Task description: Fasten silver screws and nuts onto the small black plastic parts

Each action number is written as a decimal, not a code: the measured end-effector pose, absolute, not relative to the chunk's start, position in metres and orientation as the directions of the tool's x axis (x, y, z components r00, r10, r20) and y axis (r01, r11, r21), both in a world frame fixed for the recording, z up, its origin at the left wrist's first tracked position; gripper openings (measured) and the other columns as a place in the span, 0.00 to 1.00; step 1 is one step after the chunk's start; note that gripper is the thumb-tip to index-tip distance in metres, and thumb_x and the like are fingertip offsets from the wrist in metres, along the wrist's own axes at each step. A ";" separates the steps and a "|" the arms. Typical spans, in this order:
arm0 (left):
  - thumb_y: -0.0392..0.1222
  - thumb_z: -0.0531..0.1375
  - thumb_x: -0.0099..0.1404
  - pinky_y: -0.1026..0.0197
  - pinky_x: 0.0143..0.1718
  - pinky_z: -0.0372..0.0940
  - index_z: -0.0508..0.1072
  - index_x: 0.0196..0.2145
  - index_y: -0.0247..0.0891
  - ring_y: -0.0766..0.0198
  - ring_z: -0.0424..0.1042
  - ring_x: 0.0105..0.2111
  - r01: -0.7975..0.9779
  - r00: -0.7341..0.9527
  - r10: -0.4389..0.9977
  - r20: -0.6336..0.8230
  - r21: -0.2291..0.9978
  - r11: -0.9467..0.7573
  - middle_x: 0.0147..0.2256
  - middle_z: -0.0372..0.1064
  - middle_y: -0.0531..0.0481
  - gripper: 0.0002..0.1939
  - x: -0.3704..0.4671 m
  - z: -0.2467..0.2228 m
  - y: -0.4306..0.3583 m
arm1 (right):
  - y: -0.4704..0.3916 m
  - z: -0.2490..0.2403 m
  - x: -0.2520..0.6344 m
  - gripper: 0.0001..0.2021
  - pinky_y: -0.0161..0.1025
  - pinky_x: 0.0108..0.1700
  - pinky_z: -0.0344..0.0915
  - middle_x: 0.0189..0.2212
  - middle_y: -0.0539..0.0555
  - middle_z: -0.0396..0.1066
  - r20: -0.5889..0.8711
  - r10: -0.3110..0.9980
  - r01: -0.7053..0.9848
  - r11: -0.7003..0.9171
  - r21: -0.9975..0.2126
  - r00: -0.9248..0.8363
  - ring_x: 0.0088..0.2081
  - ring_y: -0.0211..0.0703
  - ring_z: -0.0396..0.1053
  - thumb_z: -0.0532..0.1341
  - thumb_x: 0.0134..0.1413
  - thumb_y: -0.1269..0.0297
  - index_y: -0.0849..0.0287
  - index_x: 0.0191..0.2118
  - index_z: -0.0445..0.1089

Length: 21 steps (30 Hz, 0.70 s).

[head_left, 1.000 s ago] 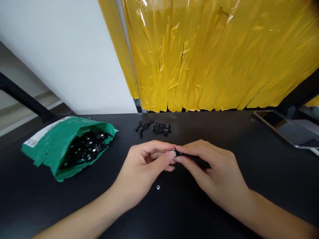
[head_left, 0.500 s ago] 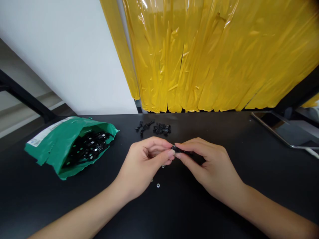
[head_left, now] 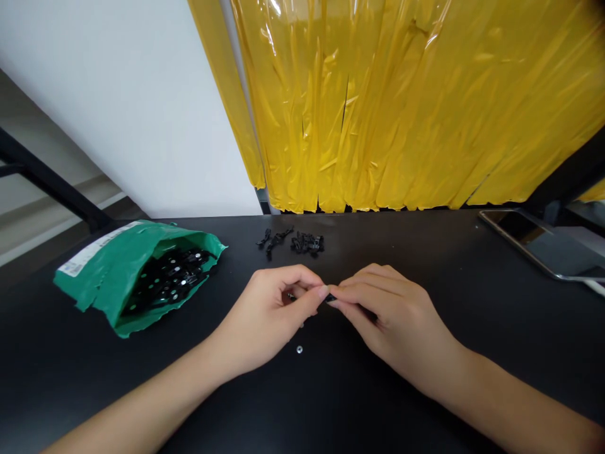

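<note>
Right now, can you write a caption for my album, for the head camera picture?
Two hands pinch a tiny black piece near an open green bag.

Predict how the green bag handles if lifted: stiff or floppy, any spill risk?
Probably floppy: the green bag has creased, thin-looking walls and a ragged, sagging edge. Likely to spill if tipped mouth-down, since the mouth gapes and loose black pieces sit near it. The load would probably shift as the walls flex; its weight can't be judged from here.
</note>
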<state>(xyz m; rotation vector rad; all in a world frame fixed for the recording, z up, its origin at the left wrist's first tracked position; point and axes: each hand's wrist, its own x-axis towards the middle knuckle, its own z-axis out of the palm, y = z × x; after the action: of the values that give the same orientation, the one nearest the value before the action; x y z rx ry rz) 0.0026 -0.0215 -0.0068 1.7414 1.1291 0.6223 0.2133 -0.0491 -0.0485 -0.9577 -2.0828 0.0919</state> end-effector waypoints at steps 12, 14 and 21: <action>0.42 0.49 0.79 0.58 0.39 0.64 0.67 0.43 0.42 0.64 0.69 0.38 0.589 0.721 0.684 0.108 0.425 -0.688 0.40 0.69 0.54 0.08 -0.013 -0.002 -0.018 | -0.050 -0.043 0.217 0.07 0.43 0.42 0.63 0.35 0.52 0.80 0.659 0.570 0.589 0.774 -0.231 -0.491 0.37 0.42 0.74 0.62 0.68 0.77 0.61 0.43 0.77; 0.41 0.48 0.80 0.57 0.39 0.64 0.68 0.45 0.43 0.63 0.70 0.38 0.583 0.756 0.647 0.103 0.343 -0.736 0.40 0.69 0.54 0.09 -0.014 -0.001 -0.017 | -0.049 -0.043 0.218 0.07 0.43 0.42 0.63 0.36 0.51 0.80 0.655 0.564 0.595 0.776 -0.210 -0.503 0.37 0.42 0.74 0.63 0.67 0.77 0.61 0.43 0.77; 0.40 0.48 0.80 0.57 0.35 0.66 0.71 0.41 0.38 0.62 0.69 0.35 0.526 0.831 0.533 0.160 0.088 -0.846 0.37 0.69 0.51 0.13 -0.012 -0.007 -0.014 | -0.051 -0.039 0.219 0.07 0.45 0.43 0.61 0.33 0.50 0.76 0.614 0.548 0.623 0.774 -0.115 -0.568 0.36 0.44 0.70 0.62 0.67 0.78 0.61 0.41 0.76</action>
<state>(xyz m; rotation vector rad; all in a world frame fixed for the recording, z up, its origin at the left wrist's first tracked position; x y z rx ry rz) -0.0121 -0.0142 -0.0069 2.9675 0.8587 0.2767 0.2191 -0.0512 -0.0394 -0.8686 -2.3157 -0.1497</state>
